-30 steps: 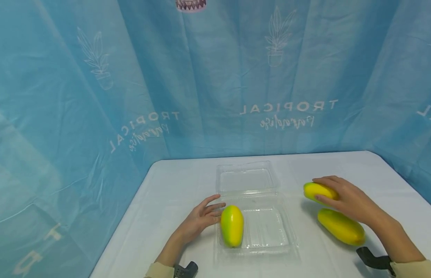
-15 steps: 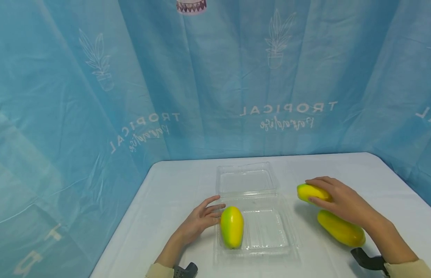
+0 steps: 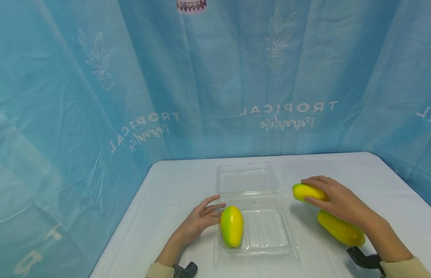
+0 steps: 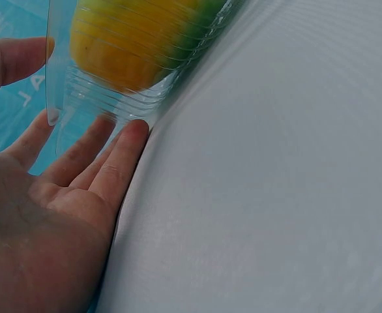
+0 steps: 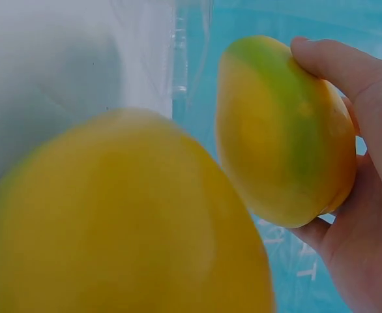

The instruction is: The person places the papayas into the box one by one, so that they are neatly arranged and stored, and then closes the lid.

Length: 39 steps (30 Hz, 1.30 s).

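A clear plastic clamshell box [image 3: 265,227] lies unfolded on the table, its lid [image 3: 246,180] laid back behind it. One yellow-green mango [image 3: 232,227] sits at the left side of the box's base. My left hand [image 3: 201,223] rests at the box's left wall with fingers stretched out; in the left wrist view its fingertips [image 4: 135,130] touch the clear plastic. With my right hand [image 3: 335,197] I grip a second mango [image 3: 306,192], raised off the table to the right of the box. Below that hand lies a longer yellow fruit [image 3: 342,228], perhaps a papaya.
The table [image 3: 180,181] has a white cover. Blue printed cloth [image 3: 215,77] hangs behind it and at both sides. A dark wrist strap [image 3: 365,259] shows at my right sleeve, and another [image 3: 185,270] at the left.
My right hand has carried its mango leftward, nearer to the box. The left hand, the box and the other fruits have kept their places.
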Tool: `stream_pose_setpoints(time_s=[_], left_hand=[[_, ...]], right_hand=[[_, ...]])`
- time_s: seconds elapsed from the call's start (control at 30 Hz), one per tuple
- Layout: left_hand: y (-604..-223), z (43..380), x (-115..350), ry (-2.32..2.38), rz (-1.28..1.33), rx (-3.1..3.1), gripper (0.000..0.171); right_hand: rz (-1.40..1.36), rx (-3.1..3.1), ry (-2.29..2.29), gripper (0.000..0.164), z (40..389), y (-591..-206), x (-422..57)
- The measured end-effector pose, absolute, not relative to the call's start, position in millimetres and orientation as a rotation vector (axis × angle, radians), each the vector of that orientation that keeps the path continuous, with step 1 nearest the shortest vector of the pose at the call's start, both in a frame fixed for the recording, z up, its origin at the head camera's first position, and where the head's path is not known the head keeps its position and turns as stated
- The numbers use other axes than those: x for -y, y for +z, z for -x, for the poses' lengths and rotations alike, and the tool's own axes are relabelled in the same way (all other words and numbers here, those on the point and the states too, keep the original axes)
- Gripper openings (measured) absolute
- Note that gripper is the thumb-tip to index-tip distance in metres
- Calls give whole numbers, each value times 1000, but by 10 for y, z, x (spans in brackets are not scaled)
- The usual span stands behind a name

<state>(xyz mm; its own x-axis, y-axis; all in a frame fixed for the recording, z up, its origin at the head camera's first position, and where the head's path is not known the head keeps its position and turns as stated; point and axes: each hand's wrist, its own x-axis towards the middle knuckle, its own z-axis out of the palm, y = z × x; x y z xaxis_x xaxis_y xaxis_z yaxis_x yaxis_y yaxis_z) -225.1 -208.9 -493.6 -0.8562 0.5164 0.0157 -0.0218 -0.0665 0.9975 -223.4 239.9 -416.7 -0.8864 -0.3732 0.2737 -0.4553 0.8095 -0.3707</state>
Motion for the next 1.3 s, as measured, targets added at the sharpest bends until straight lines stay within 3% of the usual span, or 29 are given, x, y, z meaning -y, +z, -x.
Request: stream_pose_setpoints(time_s=[1.3], left_hand=[[-4935,2245,2098,1993,-542,-1823,64]], right_hand=[[-854,2711,654,50,2312,-4126,-1976]])
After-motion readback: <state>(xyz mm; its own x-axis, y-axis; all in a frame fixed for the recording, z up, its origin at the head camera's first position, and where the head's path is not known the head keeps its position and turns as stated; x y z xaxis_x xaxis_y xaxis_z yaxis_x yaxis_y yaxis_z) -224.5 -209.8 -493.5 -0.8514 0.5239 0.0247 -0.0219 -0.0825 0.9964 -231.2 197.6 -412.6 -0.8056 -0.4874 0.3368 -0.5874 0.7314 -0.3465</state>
